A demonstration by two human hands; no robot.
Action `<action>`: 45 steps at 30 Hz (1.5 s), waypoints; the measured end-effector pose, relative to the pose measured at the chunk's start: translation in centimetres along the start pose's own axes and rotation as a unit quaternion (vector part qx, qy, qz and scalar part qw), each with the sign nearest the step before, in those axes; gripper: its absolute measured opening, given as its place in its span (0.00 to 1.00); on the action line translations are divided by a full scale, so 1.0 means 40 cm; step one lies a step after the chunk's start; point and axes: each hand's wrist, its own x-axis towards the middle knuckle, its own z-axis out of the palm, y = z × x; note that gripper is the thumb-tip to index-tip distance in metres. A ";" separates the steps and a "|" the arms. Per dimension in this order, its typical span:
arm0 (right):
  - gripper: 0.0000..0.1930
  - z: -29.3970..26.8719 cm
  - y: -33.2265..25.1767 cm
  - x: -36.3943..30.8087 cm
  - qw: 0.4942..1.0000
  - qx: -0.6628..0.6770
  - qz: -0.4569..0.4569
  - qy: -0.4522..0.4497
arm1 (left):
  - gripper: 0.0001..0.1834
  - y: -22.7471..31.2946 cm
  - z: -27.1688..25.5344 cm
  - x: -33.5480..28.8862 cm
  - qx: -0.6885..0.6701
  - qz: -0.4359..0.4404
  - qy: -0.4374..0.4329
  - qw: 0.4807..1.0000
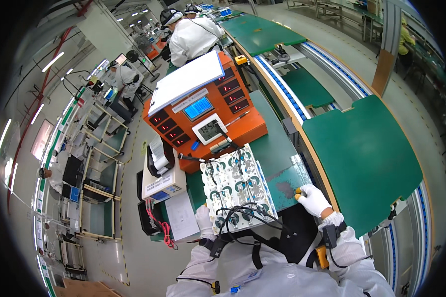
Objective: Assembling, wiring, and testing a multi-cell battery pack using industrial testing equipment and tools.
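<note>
At the green bench (281, 161), I see a flat white board (237, 187) between the white-gloved left hand (203, 221) and white-gloved right hand (314, 201). I can't tell if fingers grip.

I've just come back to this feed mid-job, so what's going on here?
A person in white gloves is working at a green bench. The left hand is at the left edge of a white module; how firm its grip is, I can't tell. Black cables trail over the module. The right hand is apart from it, near the bench's right side. An orange console with lit displays stands behind.
</note>
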 end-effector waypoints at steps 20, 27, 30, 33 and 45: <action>0.17 0.104 -0.061 0.017 0.959 -0.261 0.054 0.101 | 0.12 0.124 -0.099 0.022 -0.098 0.014 0.046 0.994; 0.20 0.074 -0.101 0.053 0.954 -0.286 0.082 0.036 | 0.10 0.132 -0.116 0.021 -0.097 0.006 0.038 0.995; 0.20 0.078 -0.098 0.059 0.956 -0.280 0.080 0.027 | 0.09 0.137 -0.123 0.029 -0.084 0.012 0.043 0.995; 0.22 0.064 -0.107 0.066 0.964 -0.255 0.080 -0.004 | 0.14 0.116 -0.118 0.055 -0.120 -0.030 0.023 0.992; 0.22 -0.102 -0.455 0.410 0.987 -0.106 -0.113 -0.043 | 0.21 0.156 -0.162 0.549 -0.320 -0.276 0.019 0.906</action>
